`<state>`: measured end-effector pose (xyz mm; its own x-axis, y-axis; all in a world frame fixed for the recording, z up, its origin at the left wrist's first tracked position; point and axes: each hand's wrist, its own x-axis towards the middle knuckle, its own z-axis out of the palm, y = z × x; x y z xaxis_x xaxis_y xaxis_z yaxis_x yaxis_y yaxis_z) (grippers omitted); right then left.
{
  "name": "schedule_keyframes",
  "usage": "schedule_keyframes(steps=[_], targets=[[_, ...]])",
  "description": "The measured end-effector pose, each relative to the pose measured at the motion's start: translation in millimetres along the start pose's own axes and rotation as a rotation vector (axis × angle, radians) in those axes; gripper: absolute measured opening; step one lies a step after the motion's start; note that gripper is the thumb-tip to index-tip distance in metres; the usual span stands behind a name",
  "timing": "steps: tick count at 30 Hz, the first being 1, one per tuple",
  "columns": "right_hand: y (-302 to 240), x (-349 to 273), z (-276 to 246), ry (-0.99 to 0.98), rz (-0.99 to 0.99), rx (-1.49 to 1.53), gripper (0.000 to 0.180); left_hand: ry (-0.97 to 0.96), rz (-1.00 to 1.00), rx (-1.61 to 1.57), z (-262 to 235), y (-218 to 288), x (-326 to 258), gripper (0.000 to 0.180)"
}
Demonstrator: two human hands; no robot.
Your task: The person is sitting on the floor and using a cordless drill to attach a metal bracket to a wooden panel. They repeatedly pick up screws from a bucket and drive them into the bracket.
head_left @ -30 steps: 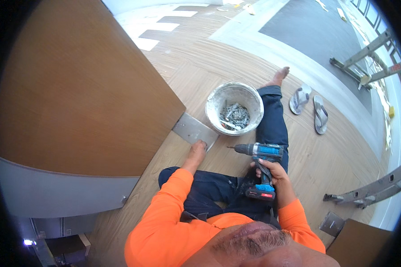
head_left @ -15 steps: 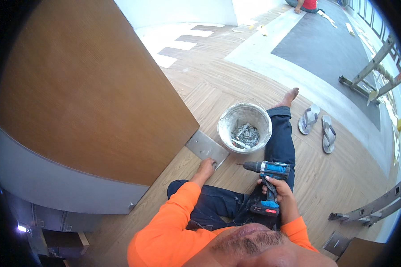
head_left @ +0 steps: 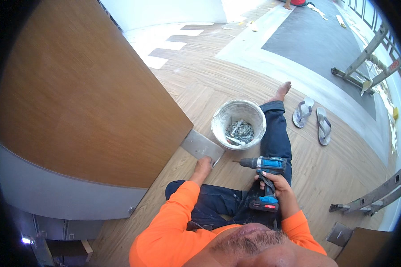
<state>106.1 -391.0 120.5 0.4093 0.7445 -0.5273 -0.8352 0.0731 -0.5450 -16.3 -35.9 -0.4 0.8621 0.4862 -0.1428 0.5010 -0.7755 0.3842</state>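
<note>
My right hand [head_left: 276,182] grips a blue and black cordless drill [head_left: 265,164] by its handle, with the bit pointing left. Over the near right corner of a flat metal plate [head_left: 199,147] on the floor is my left hand [head_left: 203,166]. Its fingers are closed in a pinch, and whatever they hold is hidden or too small to name. The plate lies at the lower corner of a large brown wood panel [head_left: 98,93]. Just beyond the plate stands a white, stained bucket [head_left: 219,119] with loose screws [head_left: 240,132] in the bottom.
My right leg stretches out beside the bucket. A pair of flip-flops [head_left: 324,127] lies to its right. Ladder feet [head_left: 345,208] stand on the right, with another ladder [head_left: 365,60] farther back. A second metal plate [head_left: 339,234] lies lower right. Another person [head_left: 295,2] is at the far top.
The view has shifted slightly, so the floor, bucket and flip-flops sit a little farther left and higher. Both hands keep nearly the same places and grips.
</note>
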Motion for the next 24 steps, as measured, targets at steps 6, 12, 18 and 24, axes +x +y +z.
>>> schedule_keyframes(steps=[6,12,18,24], targets=[[3.0,4.1,3.3,-0.020,0.008,-0.010,0.030,0.101,0.047,0.026,8.0,-13.2,-2.5,0.031],[2.3,6.0,0.0,0.037,0.023,-0.030,0.029,0.056,0.052,-0.002,-4.0,-3.7,-2.3,0.024],[1.7,6.9,0.9,0.043,0.000,-0.094,0.030,0.110,0.113,-0.046,0.2,-24.3,-4.9,0.019],[2.8,5.9,4.5,0.025,-0.012,-0.033,0.031,0.066,0.018,-0.024,-5.1,-14.6,-1.8,0.023]])
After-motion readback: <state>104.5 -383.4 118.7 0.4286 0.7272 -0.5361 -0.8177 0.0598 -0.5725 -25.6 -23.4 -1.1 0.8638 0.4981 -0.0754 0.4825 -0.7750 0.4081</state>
